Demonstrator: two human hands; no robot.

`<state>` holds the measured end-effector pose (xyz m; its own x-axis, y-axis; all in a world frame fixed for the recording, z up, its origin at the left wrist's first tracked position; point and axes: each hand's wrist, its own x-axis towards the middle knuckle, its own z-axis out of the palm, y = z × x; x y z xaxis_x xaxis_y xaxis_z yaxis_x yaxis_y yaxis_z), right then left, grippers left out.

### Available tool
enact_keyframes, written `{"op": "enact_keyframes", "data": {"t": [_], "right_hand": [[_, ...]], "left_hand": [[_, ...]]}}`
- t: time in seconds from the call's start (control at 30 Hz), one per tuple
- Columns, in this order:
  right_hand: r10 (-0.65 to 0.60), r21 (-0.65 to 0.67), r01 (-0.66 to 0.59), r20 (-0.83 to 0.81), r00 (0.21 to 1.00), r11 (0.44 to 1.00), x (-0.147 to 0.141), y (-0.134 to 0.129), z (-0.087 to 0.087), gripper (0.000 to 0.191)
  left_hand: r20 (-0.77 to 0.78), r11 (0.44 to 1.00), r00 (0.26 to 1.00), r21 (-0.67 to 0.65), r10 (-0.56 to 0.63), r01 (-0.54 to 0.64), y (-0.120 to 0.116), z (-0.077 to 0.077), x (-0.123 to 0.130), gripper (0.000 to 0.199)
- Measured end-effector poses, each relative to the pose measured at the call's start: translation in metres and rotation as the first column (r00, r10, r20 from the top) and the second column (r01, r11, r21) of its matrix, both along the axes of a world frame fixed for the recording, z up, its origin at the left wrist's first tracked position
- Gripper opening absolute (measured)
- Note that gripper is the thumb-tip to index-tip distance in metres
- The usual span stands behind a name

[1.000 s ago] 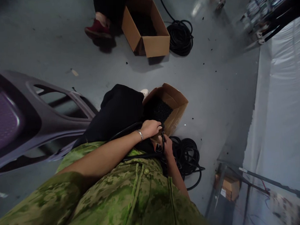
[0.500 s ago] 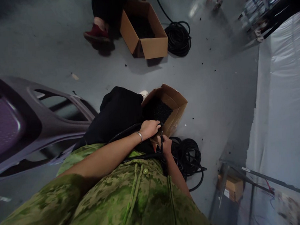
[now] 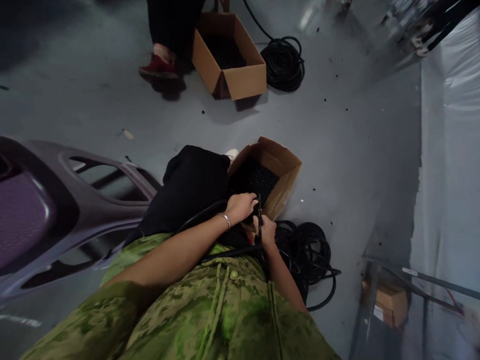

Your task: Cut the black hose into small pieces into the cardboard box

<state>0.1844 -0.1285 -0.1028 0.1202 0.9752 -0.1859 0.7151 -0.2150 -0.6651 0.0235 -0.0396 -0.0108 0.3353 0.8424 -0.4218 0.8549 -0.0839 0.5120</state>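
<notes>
My left hand (image 3: 241,207), with a bracelet at its wrist, is closed on a black hose (image 3: 204,212) above the near edge of an open cardboard box (image 3: 286,180). Small black pieces (image 3: 262,180) lie in that box. Just right of it and lower, my right hand (image 3: 267,232) is wrapped round a dark, slim tool (image 3: 259,216) whose tip points up beside my left fingertips. Another length of black hose (image 3: 231,253) crosses my waist. The exact contact between tool and hose is too small to tell.
Coiled black hose (image 3: 312,251) lies on the floor at my right. Ahead stand a second box (image 3: 246,81) of black pieces, another coil (image 3: 285,64) and a person's red shoe (image 3: 158,68). A purple-grey plastic chair (image 3: 93,199) is at the left, a metal frame (image 3: 427,280) at the lower right.
The view has shifted slightly, so the floor objects sit a little differently in the picture. Both hands keep nearly the same pose over the box.
</notes>
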Motion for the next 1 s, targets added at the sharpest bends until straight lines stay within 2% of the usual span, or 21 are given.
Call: {"op": "enact_keyframes", "data": {"t": [0.2,0.37,0.5,0.6,0.67,0.73,0.83,1.0], "right_hand": [[0.026,-0.070,-0.021,0.076,0.997,0.997,-0.002,0.004,-0.004,0.039],[0.010,-0.082,-0.002,0.100,0.995,0.997,-0.004,0.006,-0.005,0.038],[-0.076,-0.072,0.069,-0.094,0.993,0.995,-0.004,0.005,0.000,0.041],[-0.160,-0.113,0.132,-0.296,0.942,0.985,-0.001,0.003,0.013,0.044],[-0.191,-0.130,0.154,-0.355,0.915,0.979,0.003,0.002,0.024,0.045],[-0.192,-0.125,0.157,-0.344,0.919,0.980,0.006,0.000,0.035,0.046],[-0.128,-0.107,0.104,-0.251,0.960,0.989,0.009,-0.004,0.046,0.045],[-0.029,-0.105,0.018,-0.111,0.993,0.994,0.010,-0.012,0.052,0.039]], "left_hand": [[-0.051,0.983,0.982,0.008,-0.183,0.184,-0.006,-0.003,0.002,0.031],[-0.008,0.986,0.987,0.036,-0.162,0.162,-0.007,-0.001,0.001,0.031],[0.066,0.987,0.986,0.065,-0.151,0.147,-0.007,0.001,-0.001,0.032],[0.080,0.988,0.986,0.063,-0.146,0.141,-0.007,0.002,-0.001,0.032],[0.083,0.991,0.989,0.058,-0.124,0.119,-0.007,0.002,-0.001,0.032],[0.081,0.995,0.993,0.054,-0.091,0.087,-0.006,0.003,0.000,0.032],[0.081,0.997,0.995,0.052,-0.059,0.055,-0.005,0.006,0.001,0.032],[0.110,0.998,0.993,0.063,-0.030,0.023,-0.003,0.011,-0.001,0.032]]}}
